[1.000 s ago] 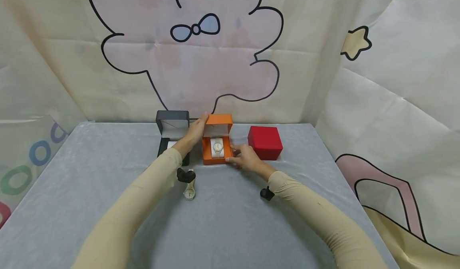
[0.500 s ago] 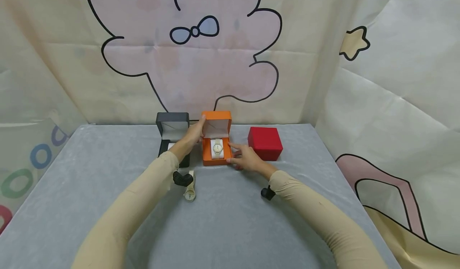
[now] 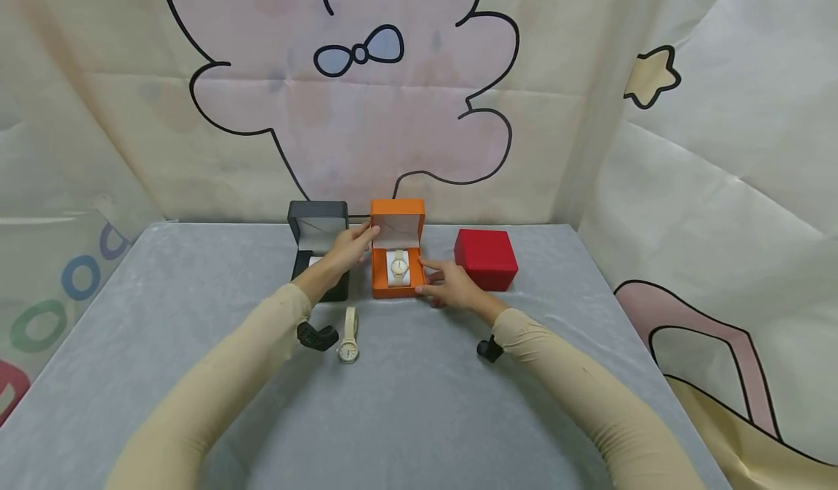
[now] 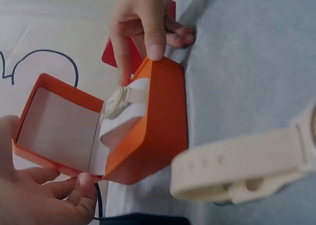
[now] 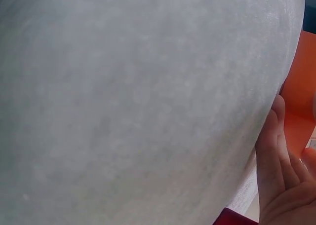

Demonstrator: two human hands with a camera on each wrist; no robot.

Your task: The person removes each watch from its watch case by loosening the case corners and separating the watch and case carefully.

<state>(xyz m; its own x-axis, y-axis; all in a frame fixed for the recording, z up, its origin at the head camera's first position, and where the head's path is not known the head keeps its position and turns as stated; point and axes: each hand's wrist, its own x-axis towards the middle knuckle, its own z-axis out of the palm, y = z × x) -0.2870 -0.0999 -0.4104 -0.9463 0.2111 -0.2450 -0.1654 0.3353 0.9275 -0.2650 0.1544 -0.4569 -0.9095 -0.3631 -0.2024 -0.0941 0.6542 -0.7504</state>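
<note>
An orange watch box (image 3: 398, 292) stands at the back of the table with its lid (image 3: 398, 211) raised. Inside it a pale watch (image 3: 398, 266) sits round a white cushion (image 4: 121, 129). My left hand (image 3: 345, 250) holds the left side of the lid; some fingertips are out of sight in the head view. With thumb and fingers, my right hand (image 3: 450, 286) grips the base at its right front corner. A second pale watch (image 3: 349, 343) lies on the table below the boxes, its strap (image 4: 237, 163) large in the left wrist view.
Left of the orange box stands a black watch box (image 3: 318, 221), lid up, partly behind my left forearm. A closed red box (image 3: 486, 259) is to the right, near my right hand. Grey cloth (image 3: 419, 403) covers the table, and a printed curtain (image 3: 419, 134) hangs behind it.
The orange lid has tilted further back. My left hand has slid down and to the left along its side, uncovering more of the loose watch. My right hand stays at the base.
</note>
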